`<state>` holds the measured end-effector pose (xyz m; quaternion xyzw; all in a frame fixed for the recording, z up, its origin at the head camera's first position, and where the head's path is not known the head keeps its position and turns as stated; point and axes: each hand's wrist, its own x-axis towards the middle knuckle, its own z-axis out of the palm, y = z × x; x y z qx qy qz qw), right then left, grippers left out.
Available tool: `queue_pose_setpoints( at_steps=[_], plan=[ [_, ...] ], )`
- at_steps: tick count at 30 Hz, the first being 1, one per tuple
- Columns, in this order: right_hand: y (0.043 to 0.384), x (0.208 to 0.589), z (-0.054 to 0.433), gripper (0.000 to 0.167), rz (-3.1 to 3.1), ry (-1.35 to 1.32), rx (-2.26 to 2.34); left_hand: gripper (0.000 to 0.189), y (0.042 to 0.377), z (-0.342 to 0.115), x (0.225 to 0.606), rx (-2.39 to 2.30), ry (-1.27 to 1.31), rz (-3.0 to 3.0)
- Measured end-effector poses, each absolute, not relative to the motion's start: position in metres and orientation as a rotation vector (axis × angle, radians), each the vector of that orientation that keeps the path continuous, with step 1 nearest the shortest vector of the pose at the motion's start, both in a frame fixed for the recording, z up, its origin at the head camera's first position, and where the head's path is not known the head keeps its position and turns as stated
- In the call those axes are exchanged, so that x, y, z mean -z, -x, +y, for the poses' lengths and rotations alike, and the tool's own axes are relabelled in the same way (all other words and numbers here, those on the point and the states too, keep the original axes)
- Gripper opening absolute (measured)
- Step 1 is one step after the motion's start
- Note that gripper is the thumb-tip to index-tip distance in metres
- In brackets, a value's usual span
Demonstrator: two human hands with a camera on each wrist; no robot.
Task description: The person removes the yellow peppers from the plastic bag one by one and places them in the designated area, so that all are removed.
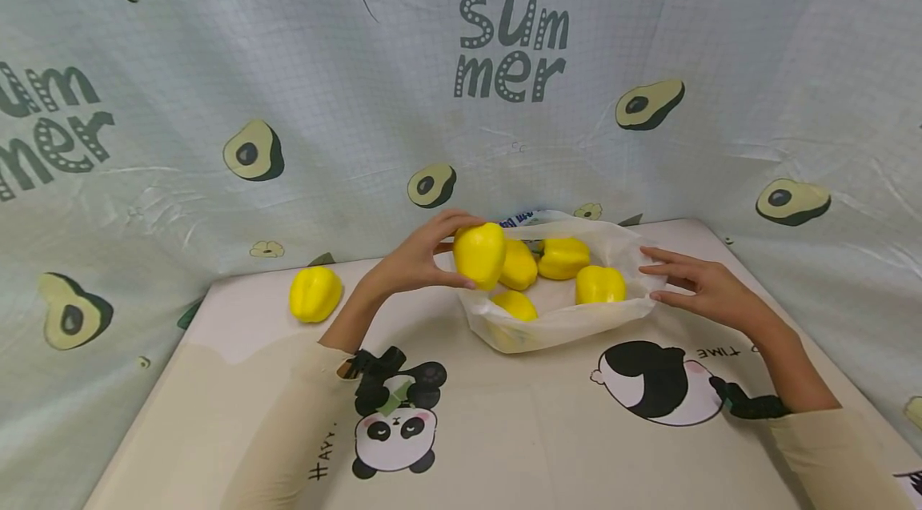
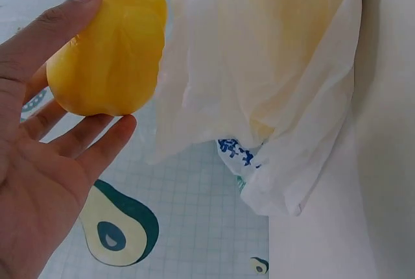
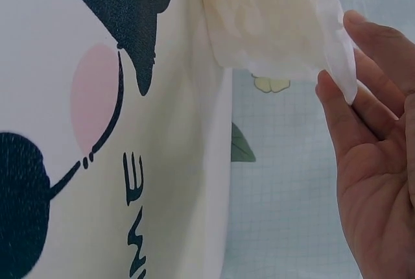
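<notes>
My left hand (image 1: 425, 252) holds a yellow bell pepper (image 1: 479, 255) at the left rim of a white plastic bag (image 1: 555, 334). In the left wrist view, the thumb lies along one side of this pepper (image 2: 110, 52) and the fingertips support the other. The bag lies with its mouth wide, several more yellow bell peppers (image 1: 601, 284) inside. At the bag's right rim is my right hand (image 1: 709, 292), its fingers loosely extended and spread. In the right wrist view, those fingertips (image 3: 326, 87) are at the edge of the thin plastic.
Another yellow bell pepper (image 1: 314, 294) sits on the table at the left, beyond my left forearm. The light tablecloth (image 1: 533, 438) has panda prints. Behind the table hangs a pale green sheet (image 1: 346, 102) with avocado prints, close to the bag's far side.
</notes>
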<state>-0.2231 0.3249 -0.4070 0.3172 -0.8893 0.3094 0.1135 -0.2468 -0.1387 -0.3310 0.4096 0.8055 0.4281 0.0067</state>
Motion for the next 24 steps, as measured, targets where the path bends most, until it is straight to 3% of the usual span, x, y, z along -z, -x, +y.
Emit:
queue_pose_setpoints(
  at_steps=[24],
  plan=[
    [0.228,0.405,0.325,0.044,-2.604,-0.939,-0.916,0.084,0.240,-0.176,0.334,-1.359,-1.110,2.606]
  ],
)
